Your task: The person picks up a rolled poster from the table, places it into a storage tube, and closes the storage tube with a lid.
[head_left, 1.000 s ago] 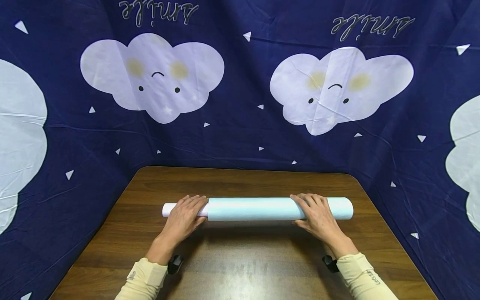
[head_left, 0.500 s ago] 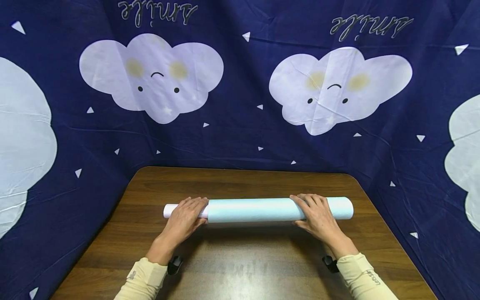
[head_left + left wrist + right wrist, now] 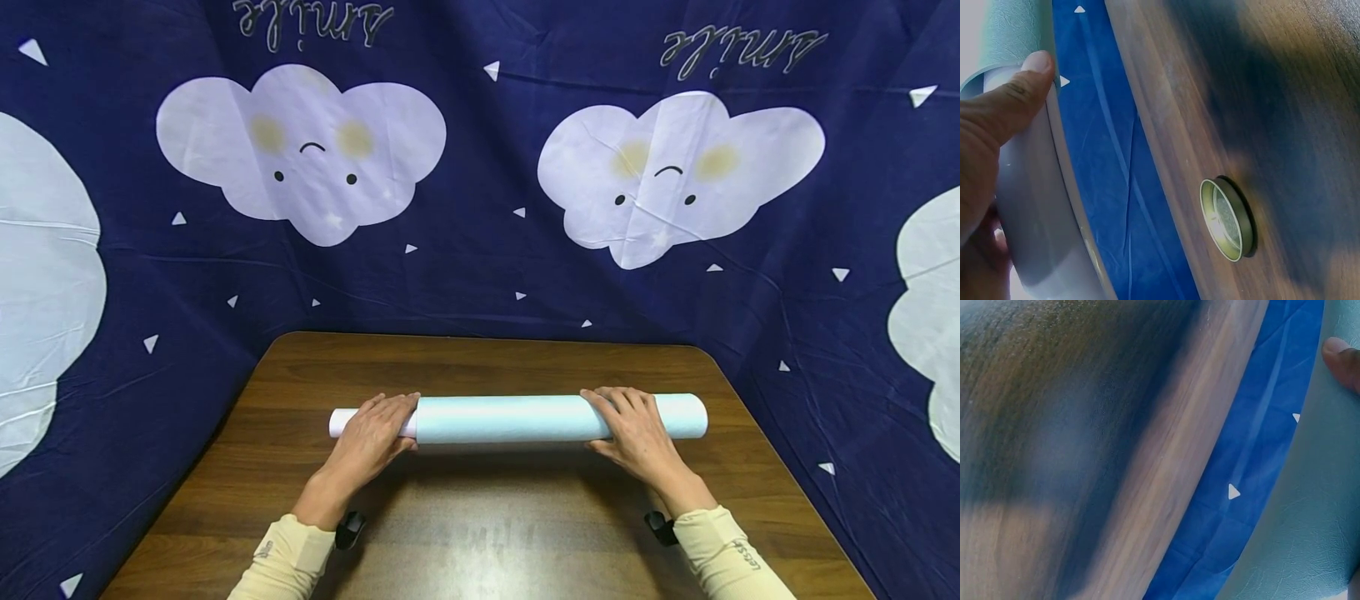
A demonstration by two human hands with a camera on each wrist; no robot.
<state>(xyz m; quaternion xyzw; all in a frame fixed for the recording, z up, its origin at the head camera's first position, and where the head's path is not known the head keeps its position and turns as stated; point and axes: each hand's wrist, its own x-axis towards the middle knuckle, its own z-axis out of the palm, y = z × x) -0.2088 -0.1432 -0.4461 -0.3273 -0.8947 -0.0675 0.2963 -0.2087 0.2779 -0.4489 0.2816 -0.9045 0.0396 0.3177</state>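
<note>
**Both hands hold a rolled sheet steady on the table**

Dark wood table (image 3: 480, 517) fills the lower half of the head view, backed by a navy cloth (image 3: 480, 275) printed with white clouds and small triangles. A long roll of pale blue-green sheet (image 3: 517, 418) lies crosswise near the middle of the table, its white inner layer sticking out at the left end. The left hand (image 3: 371, 433) rests over that left end, fingers curled across the top of the roll. The right hand (image 3: 633, 429) covers the roll near its right end in the same way. Both arms wear cream sleeves. Compared with the pictures half a second and one second ago, almost nothing has changed: the roll has crept very slightly to the right and the hands sit in the same places. The rolling looks finished or paused, with the sheet fully wound.

Left wrist view: the thumb (image 3: 1004, 106) presses against the open end of the roll (image 3: 1029, 206), gripping it. Beyond lie the navy cloth (image 3: 1116, 156), the table edge, and a small round green-rimmed ring (image 3: 1229, 219) set on the table.

Right wrist view: a fingertip (image 3: 1342, 359) touches the textured blue-green surface of the roll (image 3: 1310, 519). Table wood, blurred, and a strip of navy cloth (image 3: 1254, 456) fill the rest.
</note>
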